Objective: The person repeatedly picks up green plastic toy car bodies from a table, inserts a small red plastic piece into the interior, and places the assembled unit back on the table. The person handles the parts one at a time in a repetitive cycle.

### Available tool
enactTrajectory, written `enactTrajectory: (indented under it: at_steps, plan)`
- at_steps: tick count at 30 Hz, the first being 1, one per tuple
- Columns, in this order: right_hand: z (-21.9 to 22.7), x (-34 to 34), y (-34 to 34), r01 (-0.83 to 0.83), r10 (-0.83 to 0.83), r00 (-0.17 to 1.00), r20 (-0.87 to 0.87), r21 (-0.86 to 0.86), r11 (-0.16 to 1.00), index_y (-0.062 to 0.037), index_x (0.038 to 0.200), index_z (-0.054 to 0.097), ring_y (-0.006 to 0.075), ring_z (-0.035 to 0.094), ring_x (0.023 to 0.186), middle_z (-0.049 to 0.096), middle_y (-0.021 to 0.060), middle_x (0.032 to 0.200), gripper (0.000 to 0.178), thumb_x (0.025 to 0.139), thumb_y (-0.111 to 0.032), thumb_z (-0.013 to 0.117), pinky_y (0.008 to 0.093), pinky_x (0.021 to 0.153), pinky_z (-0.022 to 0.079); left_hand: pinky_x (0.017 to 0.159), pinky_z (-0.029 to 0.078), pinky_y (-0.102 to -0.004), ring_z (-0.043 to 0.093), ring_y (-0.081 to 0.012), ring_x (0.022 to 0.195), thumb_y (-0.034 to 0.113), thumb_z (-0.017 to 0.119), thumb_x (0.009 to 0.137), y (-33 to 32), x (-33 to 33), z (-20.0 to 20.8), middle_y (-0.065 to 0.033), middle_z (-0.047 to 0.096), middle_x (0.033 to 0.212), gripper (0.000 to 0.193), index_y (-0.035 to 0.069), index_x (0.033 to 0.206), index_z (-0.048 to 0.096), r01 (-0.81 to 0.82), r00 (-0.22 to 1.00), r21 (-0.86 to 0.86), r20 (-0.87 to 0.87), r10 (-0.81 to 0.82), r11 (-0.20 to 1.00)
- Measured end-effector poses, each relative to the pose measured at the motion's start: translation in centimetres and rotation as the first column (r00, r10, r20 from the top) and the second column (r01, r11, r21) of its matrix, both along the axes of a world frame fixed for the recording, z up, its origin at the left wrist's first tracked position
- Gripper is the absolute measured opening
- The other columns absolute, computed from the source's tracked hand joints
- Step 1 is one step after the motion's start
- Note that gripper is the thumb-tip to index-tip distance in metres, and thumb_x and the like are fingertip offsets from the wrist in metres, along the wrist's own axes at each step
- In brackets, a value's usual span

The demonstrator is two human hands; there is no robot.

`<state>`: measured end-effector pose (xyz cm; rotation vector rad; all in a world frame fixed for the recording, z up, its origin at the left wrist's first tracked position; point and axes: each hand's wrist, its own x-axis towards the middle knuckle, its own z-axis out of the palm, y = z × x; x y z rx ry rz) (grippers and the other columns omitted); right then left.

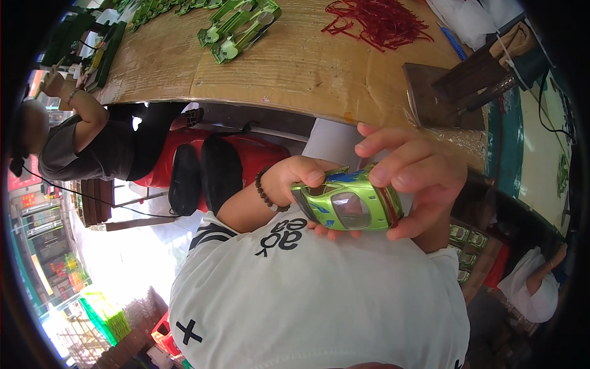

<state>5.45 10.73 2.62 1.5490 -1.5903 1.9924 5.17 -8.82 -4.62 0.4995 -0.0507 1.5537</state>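
A shiny green toy car body (359,206) with blue markings and a clear window is held in front of my chest. My left hand (304,178), a beaded bracelet at its wrist, is closed round one end of it, thumb on top and fingertips showing underneath. At the other end, my right hand (424,184) grips the body between thumb and fingers, some fingers raised. A narrow red strip (389,206) lies along that end, beside the right fingers. Whether it is fixed in place I cannot tell.
On the wooden table (276,80) lie green car-body parts (236,31), a heap of thin red plastic strips (378,24) and a blue pen (453,42). A dark tool stand (473,80) is at the right edge. Another person (92,135) works at the left; trays of green car bodies (467,246) stand at right.
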Motion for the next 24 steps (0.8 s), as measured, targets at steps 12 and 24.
enactTrajectory:
  at_steps: [12, 24]
  plan:
    - [0.0, 0.0, 0.3, 0.047, -0.042, 0.992, -0.119, 0.034, 0.998, -0.0066, 0.092, 0.062, 0.0419, 0.049, 0.106, 0.058, 0.0119, 0.102, 0.038, 0.061, -0.020, 0.080, 0.0605, 0.098, 0.027, 0.052, 0.054, -0.0289, 0.065, -0.0291, 0.077, 0.043, 0.063, 0.074, -0.1, 0.2, 0.2, -0.0312, 0.052, 0.109, 0.078, -0.015, 0.119, 0.037, 0.007, 1.000, -0.062, -0.016, -0.008, 0.998]
    - [1.1, 2.0, 0.4, 0.579, -0.540, 0.801, -0.258, 0.104, 0.809, -0.0076, 0.084, 0.066, 0.0316, 0.056, 0.097, 0.063, 0.0081, 0.095, 0.025, 0.063, -0.017, 0.075, 0.0517, 0.096, 0.031, 0.055, 0.052, -0.0260, 0.065, -0.0240, 0.074, 0.039, 0.069, 0.069, -1.1, -0.3, 1.7, -0.0246, 0.059, 0.098, 0.071, -0.014, 0.111, 0.047, -0.177, 0.981, -0.277, -0.121, 0.148, 0.944]
